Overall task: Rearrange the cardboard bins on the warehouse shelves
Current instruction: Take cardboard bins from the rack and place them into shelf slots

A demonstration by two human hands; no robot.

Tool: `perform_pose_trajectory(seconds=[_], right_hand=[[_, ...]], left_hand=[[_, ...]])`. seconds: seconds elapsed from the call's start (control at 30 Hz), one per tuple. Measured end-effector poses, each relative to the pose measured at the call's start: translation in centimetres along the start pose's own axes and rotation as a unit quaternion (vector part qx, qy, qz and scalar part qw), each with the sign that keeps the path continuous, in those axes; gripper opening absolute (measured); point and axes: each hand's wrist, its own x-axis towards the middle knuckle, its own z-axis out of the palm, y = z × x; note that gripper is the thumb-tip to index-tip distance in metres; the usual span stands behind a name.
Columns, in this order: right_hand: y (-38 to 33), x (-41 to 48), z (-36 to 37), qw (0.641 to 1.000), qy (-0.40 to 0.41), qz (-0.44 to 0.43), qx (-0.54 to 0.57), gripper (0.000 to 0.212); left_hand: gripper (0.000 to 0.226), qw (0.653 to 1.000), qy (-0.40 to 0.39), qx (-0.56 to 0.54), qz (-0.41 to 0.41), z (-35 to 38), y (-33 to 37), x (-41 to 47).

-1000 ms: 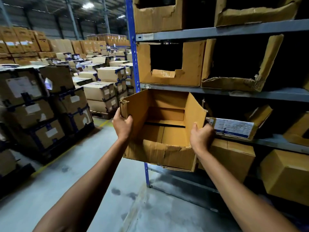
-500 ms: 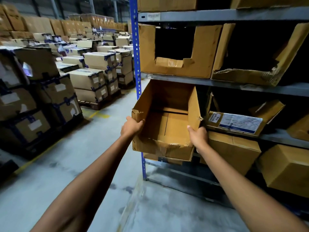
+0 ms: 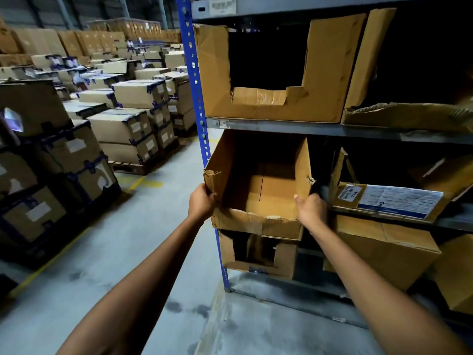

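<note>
Shelving (image 3: 332, 130) fills the right side, with a blue post (image 3: 195, 98) at its left edge. The open cardboard bin (image 3: 268, 198) is held at the middle bay, just right of that post, under a cut-front bin (image 3: 268, 108). The left hand (image 3: 202, 202) grips its left wall and the right hand (image 3: 311, 210) grips its right wall.

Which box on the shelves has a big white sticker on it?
The squashed bin just right of the held open bin. It has a white label with a blue stripe; the other shelf bins show plain brown cardboard.
</note>
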Motion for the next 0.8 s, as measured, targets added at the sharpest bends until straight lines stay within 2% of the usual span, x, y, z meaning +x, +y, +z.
perform_pose_trajectory(seconds=[0.33, 0.6, 0.8], right_hand=[[-2.7, 8.9, 3.5, 0.996, 0.044, -0.035, -0.065, 0.039], [-4.1, 12.4, 4.9, 0.996, 0.025, -0.022, -0.078, 0.035], [-4.7, 13.6, 5.4, 0.995, 0.001, -0.017, -0.102, 0.028]], left_hand=[[0.014, 0.996, 0.054, 0.038, 0.052, 4.2, 0.5, 10.5], [0.014, 0.996, 0.041, 0.019, 0.077, 5.0, -0.1, 14.9], [0.016, 0.992, 0.037, 0.052, 0.107, 5.1, -0.2, 16.9]])
